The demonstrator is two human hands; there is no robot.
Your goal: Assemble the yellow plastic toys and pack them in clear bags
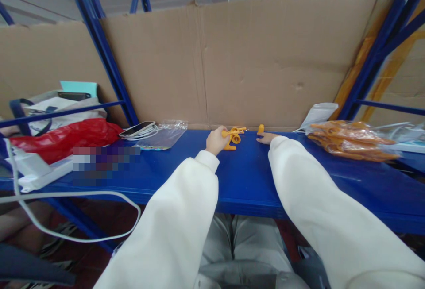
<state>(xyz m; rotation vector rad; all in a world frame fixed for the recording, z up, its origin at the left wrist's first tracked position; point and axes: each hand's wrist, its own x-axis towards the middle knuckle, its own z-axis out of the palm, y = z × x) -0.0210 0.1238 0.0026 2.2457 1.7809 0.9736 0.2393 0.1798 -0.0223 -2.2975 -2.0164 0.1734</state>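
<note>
White sleeves reach over the blue shelf [245,183]; left hand [215,140] grips orange parts [235,136], right hand [265,138] pinches one orange piece [260,129].

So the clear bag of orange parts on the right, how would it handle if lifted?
The bag of orange parts would probably sag and shift, since its thin clear film lies slumped and crinkled on the blue shelf. It is likely light and slippery.

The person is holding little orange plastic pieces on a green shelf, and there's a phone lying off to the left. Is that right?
Not quite. The head view shows the shelf is blue, not green. The rest holds: the left hand holds small orange plastic pieces, the right hand touches another, and a phone lies off to the left.
</note>
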